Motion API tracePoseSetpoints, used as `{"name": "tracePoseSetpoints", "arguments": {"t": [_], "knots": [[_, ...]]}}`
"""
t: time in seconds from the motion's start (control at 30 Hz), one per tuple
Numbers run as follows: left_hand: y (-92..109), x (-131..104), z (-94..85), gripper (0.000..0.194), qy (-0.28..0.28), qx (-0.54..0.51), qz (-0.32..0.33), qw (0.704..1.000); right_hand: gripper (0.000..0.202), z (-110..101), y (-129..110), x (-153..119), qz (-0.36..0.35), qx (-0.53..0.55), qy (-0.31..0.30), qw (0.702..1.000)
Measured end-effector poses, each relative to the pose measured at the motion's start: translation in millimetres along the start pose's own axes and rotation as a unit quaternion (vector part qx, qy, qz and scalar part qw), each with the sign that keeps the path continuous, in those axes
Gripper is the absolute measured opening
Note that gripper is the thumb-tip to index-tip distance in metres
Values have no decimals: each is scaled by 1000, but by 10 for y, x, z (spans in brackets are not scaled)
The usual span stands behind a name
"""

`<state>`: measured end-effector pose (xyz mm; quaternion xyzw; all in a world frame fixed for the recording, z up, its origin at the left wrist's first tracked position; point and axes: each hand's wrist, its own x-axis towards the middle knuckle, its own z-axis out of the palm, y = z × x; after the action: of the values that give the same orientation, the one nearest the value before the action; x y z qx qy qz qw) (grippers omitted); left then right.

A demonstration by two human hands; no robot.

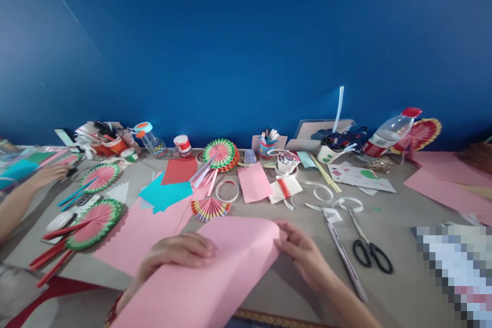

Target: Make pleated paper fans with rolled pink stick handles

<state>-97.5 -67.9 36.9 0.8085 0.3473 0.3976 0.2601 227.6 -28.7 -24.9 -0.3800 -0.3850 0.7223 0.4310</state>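
Observation:
A large sheet of pink paper [215, 277] is held up in front of me, bent in a curve along its far edge. The fingers of my left hand [180, 253] lie curled over its upper face at the left; the thumb is hidden. At the right corner, my right hand [302, 253] pinches the edge between thumb and fingers. Just beyond the sheet lies a small striped folded-paper fan [211, 209]. To the right of my right hand are scissors with black handles [371, 253] and a long, slim grey cutter-like tool [346, 256].
Watermelon-coloured paper fans [96, 223] lie at the left, near another person's hand [54, 174]. Rolls of tape [227, 191], cyan paper [167, 192] and a pen cup [267, 147] fill the middle. A tilted plastic bottle [388, 136] stands at the back right, before the blue wall [246, 51].

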Motion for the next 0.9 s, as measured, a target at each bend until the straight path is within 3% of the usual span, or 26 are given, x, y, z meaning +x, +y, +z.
{"name": "tracePoseSetpoints", "arguments": {"t": [0.1, 0.17, 0.23, 0.33, 0.4, 0.47, 0.6, 0.73, 0.9], "knots": [[-62, 11, 93, 28, -20, -41, 54, 997, 59, -180, -250, 90, -21, -25, 91, 995], [-129, 96, 156, 31, -32, -58, 117, 991, 62, -221, -386, 158, -45, -1, 114, 992], [-165, 194, 215, 32, -22, -40, 158, 986, 70, -189, -443, 178, -89, 53, 85, 991], [-129, 266, 317, 33, 49, -2, 112, 992, 87, -66, -352, 79, -125, 62, 27, 990], [-93, 243, 399, 33, 65, 16, 88, 994, 97, -11, -225, -45, -99, 1, 15, 995], [-101, 182, 480, 32, 42, 29, 83, 995, 88, -30, -119, -164, -72, -66, 36, 995], [-254, 55, 591, 37, -22, 51, 91, 994, 49, -263, -91, -269, -71, -199, 115, 971], [-378, 42, 645, 40, -89, 125, 108, 982, 43, -509, -154, -247, -111, -290, 139, 940], [-340, 156, 700, 42, -140, 222, 138, 955, 34, -662, -160, -268, -168, -379, 149, 898]]}}
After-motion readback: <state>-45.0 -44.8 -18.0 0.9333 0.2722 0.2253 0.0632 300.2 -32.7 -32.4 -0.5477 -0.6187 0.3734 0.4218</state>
